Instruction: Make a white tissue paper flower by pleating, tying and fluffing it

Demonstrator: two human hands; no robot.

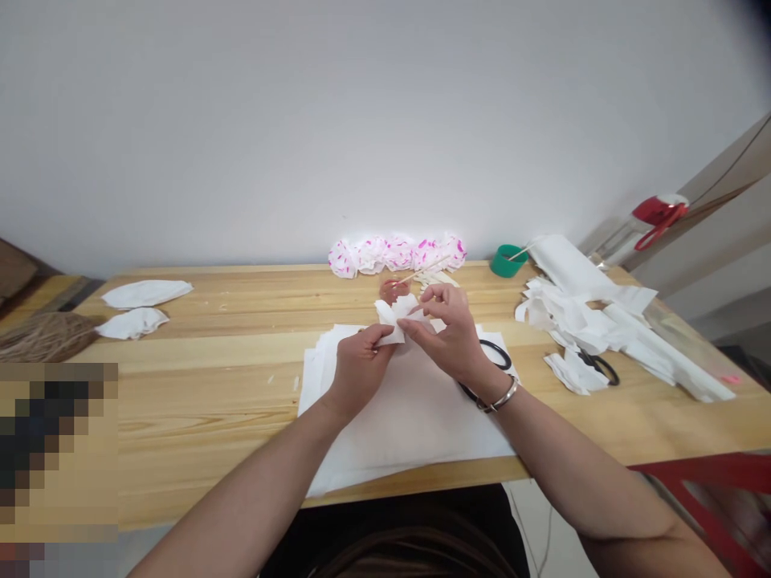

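Over a stack of white paper sheets [409, 437], a small crinkled piece of white tissue paper [405, 307] is held up between both hands. My left hand [360, 363] pinches its lower left edge between thumb and fingers. My right hand [450, 331] is closed on its right side, thumb and fingertips together. Part of the piece is hidden by the fingers. Beneath my right wrist lie scissors with black handles [497, 353], mostly covered by the hand. Just beyond the paper sits a small clear dish with something red [394, 291], a thin stick resting across it.
Pink-flecked white paper puffs [397, 254] line the wall. At right are a green cup [509, 261], crumpled white paper [566, 317], a second pair of scissors [605, 369] and a red-lidded bottle [654, 217]. Two white paper shapes [146, 294] and twine [51, 337] lie left.
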